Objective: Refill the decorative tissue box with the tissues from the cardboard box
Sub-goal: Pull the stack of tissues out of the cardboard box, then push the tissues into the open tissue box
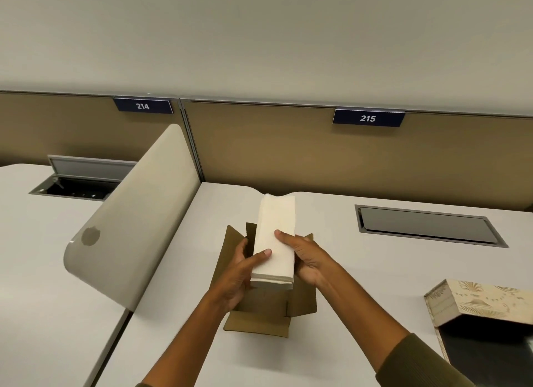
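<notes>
At frame centre, the left hand [240,271] and right hand [307,259] clasp a white tissue stack [275,239] above the opened cardboard box [259,314]. The decorative tissue box [476,303] waits open at lower right — the stack likely travels best squeezed evenly, kept level.

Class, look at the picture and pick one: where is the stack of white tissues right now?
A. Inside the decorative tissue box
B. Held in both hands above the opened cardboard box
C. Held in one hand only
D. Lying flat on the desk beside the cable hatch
B: the left hand and right hand grip the stack of tissues from either side, over the opened cardboard box.
</notes>
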